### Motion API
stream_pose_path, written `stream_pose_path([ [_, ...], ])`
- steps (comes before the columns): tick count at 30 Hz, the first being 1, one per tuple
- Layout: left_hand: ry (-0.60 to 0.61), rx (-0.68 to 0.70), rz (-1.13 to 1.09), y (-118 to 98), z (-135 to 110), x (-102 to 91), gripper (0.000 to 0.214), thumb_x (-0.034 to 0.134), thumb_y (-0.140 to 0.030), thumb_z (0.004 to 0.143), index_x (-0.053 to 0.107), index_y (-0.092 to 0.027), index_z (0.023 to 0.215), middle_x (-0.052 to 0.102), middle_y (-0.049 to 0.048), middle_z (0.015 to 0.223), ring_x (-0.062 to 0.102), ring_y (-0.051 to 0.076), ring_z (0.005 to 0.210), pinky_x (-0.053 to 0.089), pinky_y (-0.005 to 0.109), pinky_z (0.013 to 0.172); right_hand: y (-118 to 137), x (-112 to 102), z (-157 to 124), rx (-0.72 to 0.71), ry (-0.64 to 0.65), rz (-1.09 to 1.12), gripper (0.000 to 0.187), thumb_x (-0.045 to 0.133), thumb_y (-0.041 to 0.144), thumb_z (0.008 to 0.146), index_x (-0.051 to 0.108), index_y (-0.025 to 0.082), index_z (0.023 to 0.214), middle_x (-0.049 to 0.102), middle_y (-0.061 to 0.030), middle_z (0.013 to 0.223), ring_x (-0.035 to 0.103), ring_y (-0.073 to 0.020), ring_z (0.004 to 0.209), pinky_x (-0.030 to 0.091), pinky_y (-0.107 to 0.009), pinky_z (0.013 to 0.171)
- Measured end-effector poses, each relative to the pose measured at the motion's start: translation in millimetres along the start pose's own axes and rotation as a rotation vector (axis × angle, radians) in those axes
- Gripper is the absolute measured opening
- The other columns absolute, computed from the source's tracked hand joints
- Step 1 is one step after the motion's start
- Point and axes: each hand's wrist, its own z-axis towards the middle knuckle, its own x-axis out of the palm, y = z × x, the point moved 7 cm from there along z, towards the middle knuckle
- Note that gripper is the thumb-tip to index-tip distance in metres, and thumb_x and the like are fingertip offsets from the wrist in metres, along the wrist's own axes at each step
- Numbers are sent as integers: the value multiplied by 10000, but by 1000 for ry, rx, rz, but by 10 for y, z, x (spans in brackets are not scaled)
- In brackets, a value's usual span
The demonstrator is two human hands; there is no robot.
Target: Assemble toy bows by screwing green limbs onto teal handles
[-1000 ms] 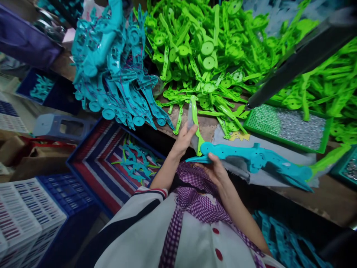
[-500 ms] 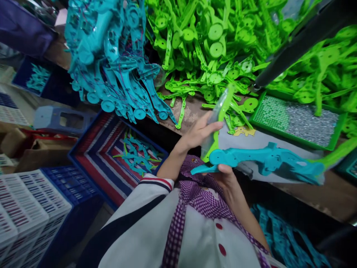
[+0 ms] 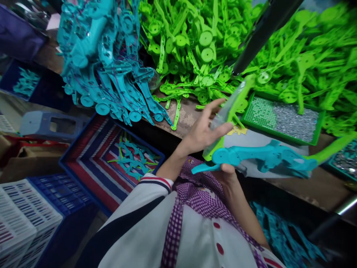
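1. Leftward, a striped-lined bin [image 3: 90,176] sits below the near edge of the workbench [image 3: 182,115]; a teal heap [image 3: 106,59] crowds that edge, and a knock might send pieces down.
2. Next, the left hand [image 3: 202,130] grasps a green limb [image 3: 237,105] between thumb and fingers, tilted up over the workbench's near edge. Its lower end meets the round end of the teal limb [image 3: 251,156]; whether they are joined cannot be told, so a twist could part them.
3. Below, the right hand [image 3: 230,180] clasps the teal limb near its left end, fingers hidden. The other end, ungripped, could swing.
4. Rightward, the tip of a dark tool [image 3: 260,33] slants near the green limb's top; lifting might cause a knock.
5. Farther right, a green tray [image 3: 279,133] holds silver fasteners [image 3: 295,121]; a swinging limb could spill them.
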Motion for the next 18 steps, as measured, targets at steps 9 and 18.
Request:
stream_pose_path([
  [9, 917, 505, 731, -189, -439, 118, 378, 532, -213, 956, 582, -306, 1320, 588, 100, 1364, 522, 267, 1281, 294, 484, 1113, -55, 213, -22, 115, 266, 209, 443, 846, 467, 590, 718, 223, 937, 746, -4, 811, 669, -179, 590, 577, -310, 517],
  [18, 1060, 682, 915, -38, -528, 373, 461, 610, -350, 898, 557, -226, 1338, 637, 122, 1116, 561, 222, 919, 380, 359, 809, 113, -98, -165, -96, -231, 437, 436, 789, 595, 641, 685, 256, 893, 731, 20, 866, 659, -185, 758, 565, -322, 677],
])
